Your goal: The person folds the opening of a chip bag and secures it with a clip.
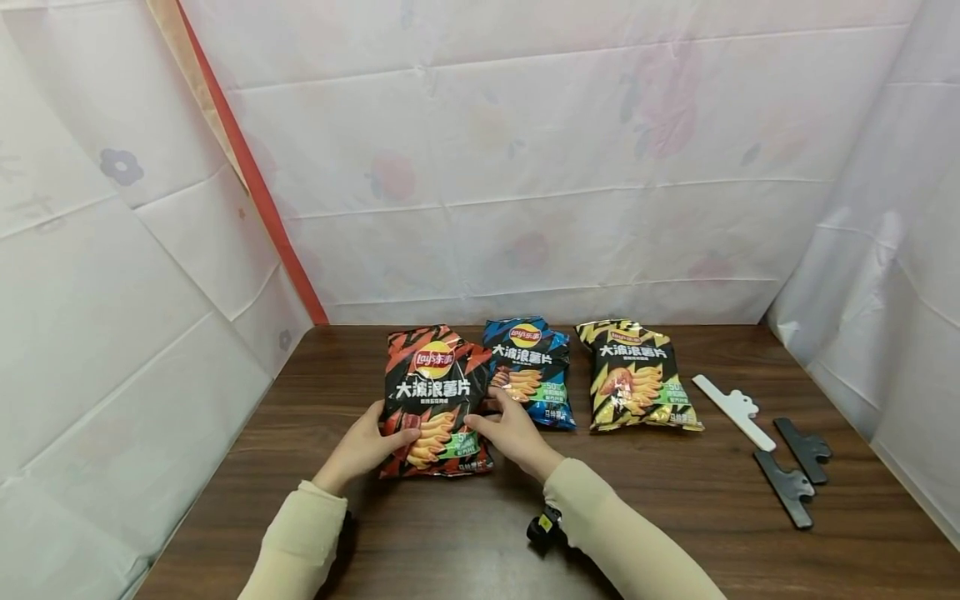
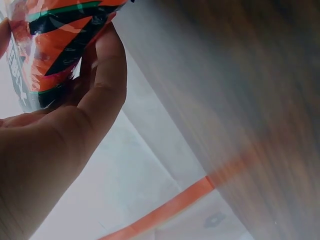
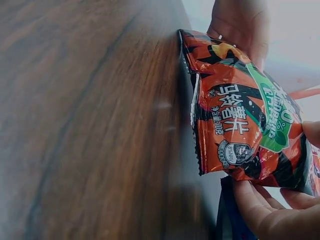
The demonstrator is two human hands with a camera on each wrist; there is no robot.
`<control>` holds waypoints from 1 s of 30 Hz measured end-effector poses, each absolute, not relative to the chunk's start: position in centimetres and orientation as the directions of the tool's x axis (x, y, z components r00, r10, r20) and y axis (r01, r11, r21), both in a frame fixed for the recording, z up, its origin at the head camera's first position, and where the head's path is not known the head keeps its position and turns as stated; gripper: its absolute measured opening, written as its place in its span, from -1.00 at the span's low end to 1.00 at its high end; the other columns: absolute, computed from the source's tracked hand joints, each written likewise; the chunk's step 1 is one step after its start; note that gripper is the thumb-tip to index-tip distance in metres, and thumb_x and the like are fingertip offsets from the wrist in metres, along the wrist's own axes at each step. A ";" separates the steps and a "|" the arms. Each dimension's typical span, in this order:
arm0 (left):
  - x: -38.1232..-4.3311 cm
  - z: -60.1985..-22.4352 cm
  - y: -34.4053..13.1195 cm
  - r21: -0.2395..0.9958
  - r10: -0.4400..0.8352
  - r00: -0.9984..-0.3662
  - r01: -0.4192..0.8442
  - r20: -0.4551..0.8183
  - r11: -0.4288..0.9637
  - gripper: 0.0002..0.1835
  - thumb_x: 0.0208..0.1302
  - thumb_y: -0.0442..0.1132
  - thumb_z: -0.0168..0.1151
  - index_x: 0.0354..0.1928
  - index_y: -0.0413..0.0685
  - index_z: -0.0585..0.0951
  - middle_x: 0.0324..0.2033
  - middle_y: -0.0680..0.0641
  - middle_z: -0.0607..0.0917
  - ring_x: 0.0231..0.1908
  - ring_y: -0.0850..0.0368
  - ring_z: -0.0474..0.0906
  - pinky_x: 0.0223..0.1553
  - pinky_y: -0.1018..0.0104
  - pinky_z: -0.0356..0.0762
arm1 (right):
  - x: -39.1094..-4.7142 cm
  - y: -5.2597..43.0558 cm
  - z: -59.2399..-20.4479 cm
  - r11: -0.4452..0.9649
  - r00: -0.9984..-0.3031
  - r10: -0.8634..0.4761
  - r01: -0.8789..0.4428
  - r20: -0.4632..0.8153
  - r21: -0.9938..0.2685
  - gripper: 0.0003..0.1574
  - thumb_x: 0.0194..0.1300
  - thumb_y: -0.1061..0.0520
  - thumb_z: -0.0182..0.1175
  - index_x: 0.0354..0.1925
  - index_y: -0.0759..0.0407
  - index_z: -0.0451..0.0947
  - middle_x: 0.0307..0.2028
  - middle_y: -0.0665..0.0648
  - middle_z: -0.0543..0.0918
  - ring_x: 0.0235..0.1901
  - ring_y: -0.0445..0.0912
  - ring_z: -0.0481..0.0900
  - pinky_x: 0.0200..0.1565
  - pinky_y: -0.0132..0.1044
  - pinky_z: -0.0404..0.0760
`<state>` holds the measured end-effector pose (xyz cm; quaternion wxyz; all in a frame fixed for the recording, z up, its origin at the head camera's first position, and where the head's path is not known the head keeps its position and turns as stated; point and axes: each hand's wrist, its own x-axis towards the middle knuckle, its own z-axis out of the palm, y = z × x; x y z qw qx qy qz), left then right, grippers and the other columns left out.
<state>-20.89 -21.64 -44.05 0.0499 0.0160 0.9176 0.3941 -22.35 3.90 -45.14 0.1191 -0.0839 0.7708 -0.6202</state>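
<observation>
Both hands hold a red and black chip bag [image 1: 438, 375] by its two sides, its printed front turned up toward the head camera. My left hand [image 1: 367, 446] grips the left edge, thumb on the front and fingers behind, as the left wrist view also shows. At the lower right edge, my right hand [image 1: 517, 429] pinches the bag with its thumb on the front. In the right wrist view the bag's crimped bottom seam [image 3: 197, 125] faces the tabletop. Just behind the right hand lies a blue chip bag [image 1: 528, 367], partly covered by the red one.
Right of the blue bag lies a yellow chip bag [image 1: 637, 375]. Farther right on the brown wooden table [image 1: 675, 508] are a white bag clip [image 1: 735, 412] and two black clips, one nearer [image 1: 783, 487] and one farther [image 1: 804, 450]. Pale patterned sheets [image 1: 525, 167] enclose the back and sides.
</observation>
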 end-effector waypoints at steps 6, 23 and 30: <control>-20.6 -43.9 -20.9 0.748 0.085 -0.993 -0.002 -0.078 0.664 -0.14 0.20 0.14 0.35 0.37 -0.24 0.28 0.08 -0.28 0.60 0.04 -0.10 0.57 0.09 -0.08 0.50 | -22.0 4.7 -45.2 0.197 -0.956 -0.284 0.017 -0.073 -0.980 -0.13 0.35 -0.02 0.26 0.46 0.20 0.13 0.26 0.32 0.44 0.15 0.14 0.54 0.03 0.00 0.61; -20.2 -44.0 -19.3 0.788 0.126 -0.990 0.031 -0.060 0.615 -0.19 0.21 0.13 0.35 0.37 -0.16 0.32 0.02 -0.19 0.64 -0.10 0.07 0.61 -0.07 0.10 0.58 | -21.3 7.2 -45.9 0.159 -0.955 -0.295 -0.008 -0.039 -0.987 -0.27 0.35 0.03 0.26 0.37 0.20 0.25 0.18 0.32 0.46 0.06 0.06 0.60 -0.02 -0.06 0.62; -20.0 -44.0 -18.6 0.809 0.150 -0.987 0.046 -0.052 0.585 -0.24 0.25 0.09 0.33 0.37 -0.13 0.33 0.02 -0.17 0.65 -0.09 0.08 0.62 -0.07 0.10 0.58 | -21.2 8.2 -45.8 0.146 -0.955 -0.293 -0.002 -0.041 -0.989 -0.28 0.35 0.08 0.26 0.38 0.17 0.26 0.17 0.30 0.47 0.05 0.02 0.60 -0.01 -0.09 0.63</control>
